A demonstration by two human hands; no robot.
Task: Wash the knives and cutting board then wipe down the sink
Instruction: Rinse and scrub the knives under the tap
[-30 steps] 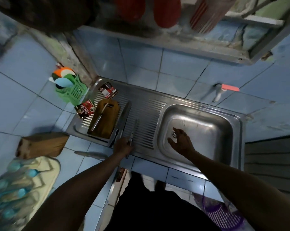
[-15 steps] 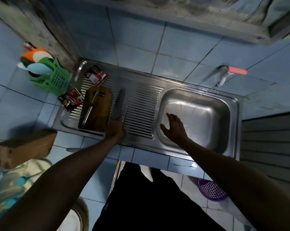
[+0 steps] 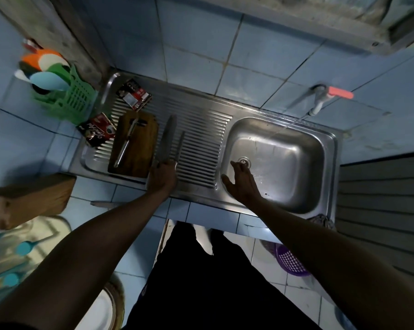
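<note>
Now left hand (image 3: 162, 176) grips knives (image 3: 169, 139) – right hand (image 3: 242, 183) spread, holding nothing, over sink (image 3: 296, 163).

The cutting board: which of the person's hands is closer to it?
Left. The left hand rests at the cutting board's near right corner, on the knife handles; the right hand is farther right, over the sink basin.

A brown wooden cutting board (image 3: 139, 148) lay on the steel sink's (image 3: 329, 148) ribbed drainboard, carrying one slim knife (image 3: 126, 145); a broad-bladed knife (image 3: 167, 139) and narrow knife (image 3: 180, 145) lay alongside.
</note>
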